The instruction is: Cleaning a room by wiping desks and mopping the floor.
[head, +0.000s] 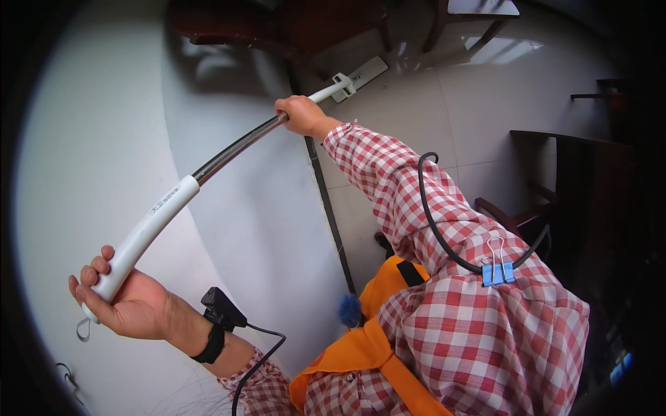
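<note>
A flat mop (250, 136) runs slantwise from the lower left to the upper middle, with a white grip sleeve, a shiny metal pole and a flat white head. My left hand (117, 301) is wrapped around the white sleeve near its hanging loop, palm turned up. Farther down, my right hand (302, 115) grasps the pole close to its white lower section. The mop head (361, 78) lies by the tiled floor (385, 114) beside dark wooden furniture; whether it presses on the floor I cannot tell.
A pale wall (250, 223) with a dark skirting strip (328, 203) borders the left. Dark red wooden chairs (333, 26) stand at the top, another chair (525, 210) at the right. A small black device (221, 307) with a cable is strapped to my left wrist. A blue bristled thing (349, 310) is near my apron.
</note>
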Demonstrator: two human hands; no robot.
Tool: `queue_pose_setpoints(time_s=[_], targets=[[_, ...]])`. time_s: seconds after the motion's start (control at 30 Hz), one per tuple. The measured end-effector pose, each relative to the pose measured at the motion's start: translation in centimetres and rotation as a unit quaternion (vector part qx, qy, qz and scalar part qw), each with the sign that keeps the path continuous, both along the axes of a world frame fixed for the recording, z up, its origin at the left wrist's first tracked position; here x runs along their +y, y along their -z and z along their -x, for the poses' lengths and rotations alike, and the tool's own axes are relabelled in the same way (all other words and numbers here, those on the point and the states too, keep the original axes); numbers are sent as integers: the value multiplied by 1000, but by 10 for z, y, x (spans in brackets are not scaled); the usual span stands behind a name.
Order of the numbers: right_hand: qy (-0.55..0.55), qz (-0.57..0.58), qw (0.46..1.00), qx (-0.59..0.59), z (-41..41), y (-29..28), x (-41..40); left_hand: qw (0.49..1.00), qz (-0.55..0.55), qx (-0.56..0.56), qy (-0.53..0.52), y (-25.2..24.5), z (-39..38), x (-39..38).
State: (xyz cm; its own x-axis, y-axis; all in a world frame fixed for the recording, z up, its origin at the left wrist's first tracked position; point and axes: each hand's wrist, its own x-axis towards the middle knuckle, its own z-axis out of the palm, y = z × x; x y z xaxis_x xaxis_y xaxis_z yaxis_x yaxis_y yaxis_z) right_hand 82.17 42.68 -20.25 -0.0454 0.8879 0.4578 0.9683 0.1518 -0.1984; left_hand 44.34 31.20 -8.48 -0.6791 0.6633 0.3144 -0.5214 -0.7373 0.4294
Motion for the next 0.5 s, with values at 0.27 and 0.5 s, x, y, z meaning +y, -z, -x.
queue_pose_setpoints(time_s=[0.27, 0.5], targets=[[10, 8, 999, 36, 7, -5, 8, 993, -1, 74, -91, -19, 1, 41], [28, -27, 997, 63, -2, -4, -2, 988, -30, 139, -57, -37, -12, 27]])
